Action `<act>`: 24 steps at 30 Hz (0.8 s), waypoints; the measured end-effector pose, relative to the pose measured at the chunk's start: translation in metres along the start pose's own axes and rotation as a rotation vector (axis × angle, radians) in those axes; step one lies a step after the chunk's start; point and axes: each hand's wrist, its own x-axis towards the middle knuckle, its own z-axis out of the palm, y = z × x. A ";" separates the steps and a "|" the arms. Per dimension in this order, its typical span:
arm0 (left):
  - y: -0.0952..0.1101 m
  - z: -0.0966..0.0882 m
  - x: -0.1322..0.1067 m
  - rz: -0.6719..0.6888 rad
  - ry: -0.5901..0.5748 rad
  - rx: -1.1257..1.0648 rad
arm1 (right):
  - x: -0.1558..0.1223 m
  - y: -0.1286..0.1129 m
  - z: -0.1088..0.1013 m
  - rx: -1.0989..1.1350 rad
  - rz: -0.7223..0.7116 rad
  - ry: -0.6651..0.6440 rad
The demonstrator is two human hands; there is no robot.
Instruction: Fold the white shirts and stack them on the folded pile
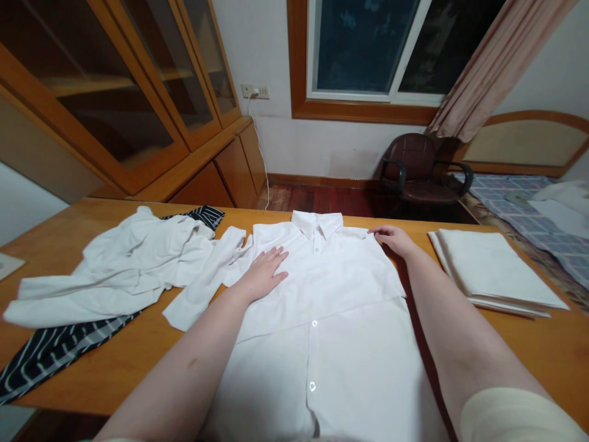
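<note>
A white button-up shirt [317,282] lies front side up in front of me, its collar pointing away and its lower end running towards my body. My left hand [267,273] rests flat on the chest on the left side, fingers spread. At the right shoulder edge, my right hand [389,238] pinches the fabric between its fingertips. The left sleeve [207,276] is bent out beside the body of the shirt and angles down the table. No right sleeve shows. A crease runs across the shirt below the chest.
On the wooden table [151,362], a crumpled white garment [133,258] lies at left over a black-and-white striped cloth [59,350]. Folded white fabric [497,264] is stacked at right. Beyond stand a glass-door cabinet [184,132], an armchair [414,166] and a bed [524,209].
</note>
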 end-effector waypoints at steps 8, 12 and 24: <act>-0.001 0.000 0.000 -0.004 0.001 -0.012 | 0.006 0.001 -0.005 -0.190 -0.209 0.011; -0.002 0.001 0.001 -0.013 -0.001 -0.020 | -0.001 -0.003 -0.014 -0.123 -0.175 -0.083; -0.002 0.003 0.004 -0.025 0.003 -0.008 | 0.001 -0.008 -0.010 0.079 -0.100 -0.044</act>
